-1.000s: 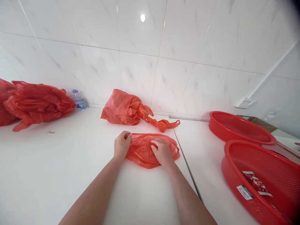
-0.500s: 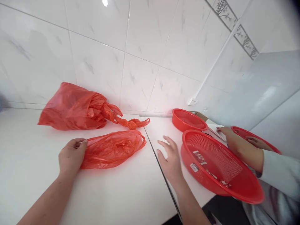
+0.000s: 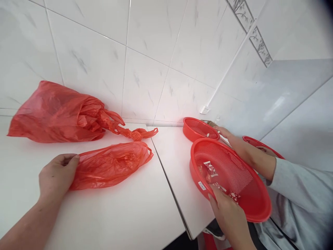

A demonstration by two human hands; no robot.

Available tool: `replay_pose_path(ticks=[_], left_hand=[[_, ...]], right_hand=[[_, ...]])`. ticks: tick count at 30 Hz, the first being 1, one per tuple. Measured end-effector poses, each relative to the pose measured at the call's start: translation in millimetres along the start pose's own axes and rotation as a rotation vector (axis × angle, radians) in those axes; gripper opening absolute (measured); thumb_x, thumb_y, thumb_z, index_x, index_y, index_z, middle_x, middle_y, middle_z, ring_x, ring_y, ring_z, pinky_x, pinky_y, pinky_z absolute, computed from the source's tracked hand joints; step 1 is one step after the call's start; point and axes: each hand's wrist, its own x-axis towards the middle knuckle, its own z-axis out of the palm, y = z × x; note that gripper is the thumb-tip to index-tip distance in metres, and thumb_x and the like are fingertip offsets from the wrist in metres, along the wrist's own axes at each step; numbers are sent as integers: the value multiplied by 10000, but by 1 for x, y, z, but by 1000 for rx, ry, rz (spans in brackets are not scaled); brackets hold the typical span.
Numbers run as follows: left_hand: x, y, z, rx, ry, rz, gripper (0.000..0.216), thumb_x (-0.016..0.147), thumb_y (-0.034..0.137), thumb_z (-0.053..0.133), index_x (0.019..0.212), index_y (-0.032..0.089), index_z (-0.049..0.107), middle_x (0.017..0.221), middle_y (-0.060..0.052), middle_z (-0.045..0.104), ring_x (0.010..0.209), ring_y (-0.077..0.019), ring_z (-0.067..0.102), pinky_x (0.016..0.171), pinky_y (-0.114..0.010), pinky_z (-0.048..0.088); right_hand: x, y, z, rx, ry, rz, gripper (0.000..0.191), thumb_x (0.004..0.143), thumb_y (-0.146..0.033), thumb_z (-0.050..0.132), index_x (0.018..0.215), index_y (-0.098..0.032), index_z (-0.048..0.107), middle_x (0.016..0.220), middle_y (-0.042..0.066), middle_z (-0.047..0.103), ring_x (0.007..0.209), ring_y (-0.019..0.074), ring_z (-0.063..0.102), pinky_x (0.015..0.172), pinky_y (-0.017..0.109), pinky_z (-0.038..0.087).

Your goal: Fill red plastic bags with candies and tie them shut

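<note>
My left hand pinches the left end of a thin red plastic bag, which lies crumpled and flat on the white table. At the right, my right hand is closed over the near rim of a large red mesh basket, thumb outside and fingers over the edge. Inside that basket lie several small red-and-white packets, close to my right fingertips. Behind the flat bag, a fuller red plastic bag rests against the wall, its twisted handles trailing right.
A smaller red basket stands near the wall, with a co-worker's hand beside it. Another red basket is partly hidden behind the co-worker's grey sleeve. A dark seam divides the tabletops. A socket is on the wall.
My right hand has moved right and down from above the table seam to the large basket's rim. My left hand keeps its hold on the bag. The co-worker's hand has come to the smaller basket.
</note>
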Motion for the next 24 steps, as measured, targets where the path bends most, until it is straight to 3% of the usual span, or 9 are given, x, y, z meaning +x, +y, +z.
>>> replay_pose_path(ticks=[4,14,24], left_hand=[[0,-1,0,16,-4,5,279,738,475,507,893,274,624,844,12,657,762,-190,591,695,-294,441],[0,-1,1,40,8,18,290,742,471,500,898,267,633,834,12,663,745,-185,594,665,-280,433],[-2,1,0,3,-1,13,291,729,449,514,902,251,640,846,-9,668,762,-200,592,703,-310,445]], right_hand=[[-11,-7,1,27,14,-38,367,824,-150,426,1148,-184,595,970,54,712,764,182,680,609,245,518],[-36,-40,3,127,97,-227,402,770,-124,466,1148,-192,583,1033,71,687,832,210,667,688,301,551],[-27,-51,0,244,-21,-266,465,778,-112,454,1220,-210,558,1137,60,652,962,215,638,815,333,532]])
